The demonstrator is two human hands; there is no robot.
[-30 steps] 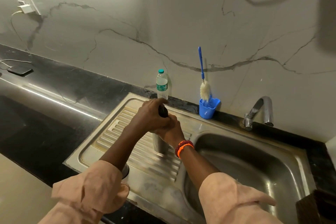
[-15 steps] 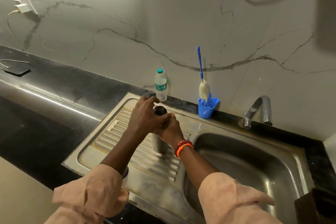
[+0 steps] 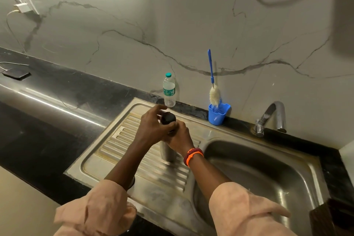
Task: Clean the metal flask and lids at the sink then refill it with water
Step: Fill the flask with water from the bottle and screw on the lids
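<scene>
A metal flask point(image 3: 166, 152) stands upright on the ribbed drainboard point(image 3: 122, 140) of the steel sink. A dark lid point(image 3: 168, 118) sits on its top. My left hand point(image 3: 153, 128) curls its fingers and thumb round the lid from the left. My right hand point(image 3: 179, 137) grips the flask's upper body just below the lid, so most of the flask is hidden. A round metal piece point(image 3: 131, 182), partly hidden under my left forearm, lies on the drainboard near its front edge.
A plastic water bottle point(image 3: 169, 90) stands behind the drainboard by the wall. A blue cup point(image 3: 218, 115) holds a bottle brush point(image 3: 213, 90). The tap point(image 3: 272, 117) arches over the basin point(image 3: 258, 176) on the right. A phone point(image 3: 16, 73) charges far left.
My left hand has turned on the lid, its fingers shifting from over the top to the left side, so more of the dark lid shows. The flask stays in place.
</scene>
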